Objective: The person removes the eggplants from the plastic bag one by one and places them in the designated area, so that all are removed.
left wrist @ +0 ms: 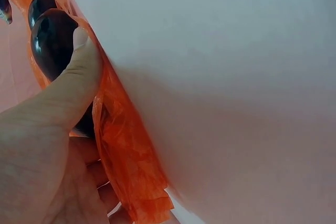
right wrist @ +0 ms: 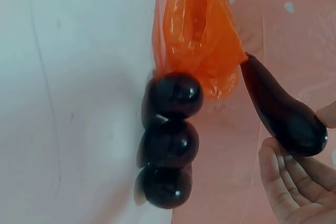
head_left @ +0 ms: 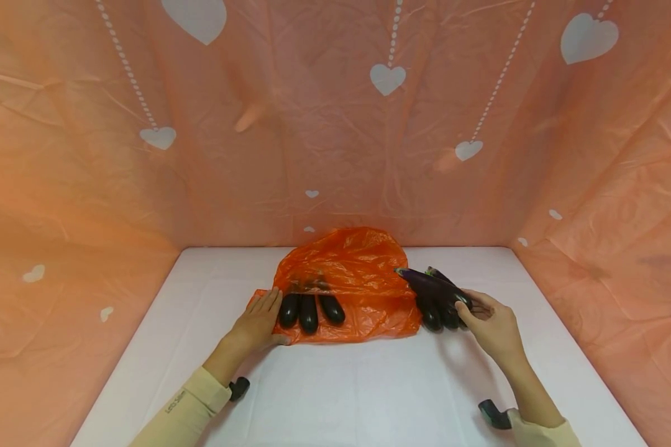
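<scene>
An orange plastic bag lies on the table, three dark eggplants in its mouth with their rounded ends showing. My left hand rests on the bag's left edge, fingers stretched out beside the nearest eggplant. In the left wrist view its thumb lies along the bag's front edge. My right hand pinches another eggplant by its rounded end, with the stem pointing left toward the bag. Below it, three more eggplants sit in a row at the bag's right edge.
A white cloth covers the table. Orange sheeting with white hearts hangs at the back and both sides. A dark object shows at the right wrist, and another at the left.
</scene>
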`<state>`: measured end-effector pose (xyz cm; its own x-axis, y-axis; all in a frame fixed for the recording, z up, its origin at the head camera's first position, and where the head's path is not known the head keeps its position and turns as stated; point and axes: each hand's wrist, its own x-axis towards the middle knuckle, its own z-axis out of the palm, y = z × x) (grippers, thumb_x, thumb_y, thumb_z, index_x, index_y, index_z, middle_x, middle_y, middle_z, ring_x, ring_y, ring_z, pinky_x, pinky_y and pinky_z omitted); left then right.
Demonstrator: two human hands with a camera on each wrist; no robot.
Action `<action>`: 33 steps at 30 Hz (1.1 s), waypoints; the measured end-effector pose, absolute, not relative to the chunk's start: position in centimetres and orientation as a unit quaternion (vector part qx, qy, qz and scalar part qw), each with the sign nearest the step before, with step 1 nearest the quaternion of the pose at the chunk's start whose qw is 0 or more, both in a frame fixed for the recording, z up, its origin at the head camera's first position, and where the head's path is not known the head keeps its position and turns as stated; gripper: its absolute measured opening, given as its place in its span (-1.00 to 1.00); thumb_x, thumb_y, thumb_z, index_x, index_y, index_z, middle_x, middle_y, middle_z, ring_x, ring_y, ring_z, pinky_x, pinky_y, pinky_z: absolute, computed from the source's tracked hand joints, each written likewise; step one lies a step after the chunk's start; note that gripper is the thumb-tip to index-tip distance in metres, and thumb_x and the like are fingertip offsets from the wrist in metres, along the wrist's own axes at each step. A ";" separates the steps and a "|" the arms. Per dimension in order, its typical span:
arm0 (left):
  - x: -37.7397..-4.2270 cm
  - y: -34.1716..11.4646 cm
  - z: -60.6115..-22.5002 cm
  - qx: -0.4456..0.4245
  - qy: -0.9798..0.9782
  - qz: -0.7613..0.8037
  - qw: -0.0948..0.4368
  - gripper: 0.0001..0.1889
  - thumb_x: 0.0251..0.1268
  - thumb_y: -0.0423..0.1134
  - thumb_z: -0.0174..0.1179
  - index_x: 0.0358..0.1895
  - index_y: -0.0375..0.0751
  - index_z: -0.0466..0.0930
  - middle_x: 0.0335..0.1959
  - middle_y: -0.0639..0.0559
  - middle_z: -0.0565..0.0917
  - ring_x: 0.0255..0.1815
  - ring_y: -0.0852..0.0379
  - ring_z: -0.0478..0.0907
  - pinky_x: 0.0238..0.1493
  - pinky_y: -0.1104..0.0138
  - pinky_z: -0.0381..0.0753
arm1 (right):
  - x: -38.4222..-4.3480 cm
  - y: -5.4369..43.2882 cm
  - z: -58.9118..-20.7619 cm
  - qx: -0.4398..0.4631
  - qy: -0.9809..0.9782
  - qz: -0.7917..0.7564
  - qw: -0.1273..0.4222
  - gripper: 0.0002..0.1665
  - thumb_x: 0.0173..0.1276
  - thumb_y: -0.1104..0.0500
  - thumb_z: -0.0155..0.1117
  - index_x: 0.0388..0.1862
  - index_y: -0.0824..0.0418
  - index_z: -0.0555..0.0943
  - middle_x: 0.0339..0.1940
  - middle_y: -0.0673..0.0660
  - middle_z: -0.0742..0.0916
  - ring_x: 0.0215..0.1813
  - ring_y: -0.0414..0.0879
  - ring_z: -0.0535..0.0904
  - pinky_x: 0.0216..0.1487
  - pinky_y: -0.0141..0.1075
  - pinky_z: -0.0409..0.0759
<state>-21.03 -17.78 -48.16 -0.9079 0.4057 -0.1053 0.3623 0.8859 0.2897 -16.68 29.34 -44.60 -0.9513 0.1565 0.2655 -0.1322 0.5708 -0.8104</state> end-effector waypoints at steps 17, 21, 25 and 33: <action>-21.0 -17.8 -48.3 0.202 0.968 0.126 0.073 0.12 0.31 0.03 0.52 0.62 -0.66 0.06 0.68 -0.54 0.08 0.72 -0.44 0.02 0.70 -0.21 0.03 | -17.7 31.8 -45.5 -0.052 -0.867 0.445 0.219 -0.54 0.45 0.20 0.49 0.20 0.48 0.72 -0.09 0.49 0.82 -0.33 -0.70 0.55 -0.22 -0.74 0.52; -21.0 -17.8 -48.3 0.203 0.968 0.128 0.073 0.12 0.31 0.03 0.52 0.62 -0.66 0.06 0.68 -0.54 0.08 0.72 -0.44 0.02 0.70 -0.20 0.03 | -17.9 32.2 -45.8 -0.063 -0.864 0.447 0.222 -0.52 0.48 0.17 0.47 0.21 0.49 0.71 -0.05 0.53 0.80 -0.31 -0.71 0.53 -0.20 -0.76 0.52; -21.0 -17.8 -48.3 0.202 0.968 0.131 0.075 0.12 0.32 0.03 0.52 0.62 -0.66 0.05 0.68 -0.54 0.07 0.72 -0.44 0.02 0.71 -0.20 0.02 | -18.3 32.9 -46.3 -0.078 -0.867 0.438 0.224 -0.51 0.48 0.15 0.47 0.22 0.48 0.71 -0.05 0.52 0.80 -0.32 -0.72 0.51 -0.21 -0.76 0.49; -21.0 -17.7 -48.1 0.201 0.968 0.133 0.076 0.12 0.31 0.03 0.52 0.62 -0.65 0.05 0.68 -0.54 0.07 0.72 -0.44 0.01 0.71 -0.20 0.01 | -18.8 34.3 -46.9 -0.113 -0.877 0.419 0.208 -0.47 0.49 0.08 0.45 0.24 0.46 0.70 0.00 0.50 0.80 -0.35 -0.77 0.44 -0.22 -0.75 0.41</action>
<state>-20.96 -17.72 -48.06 -0.9078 0.4089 -0.0935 0.3684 0.8837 0.2886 -18.83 34.25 -46.95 -0.8877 0.3730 0.2700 0.0243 0.6235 -0.7815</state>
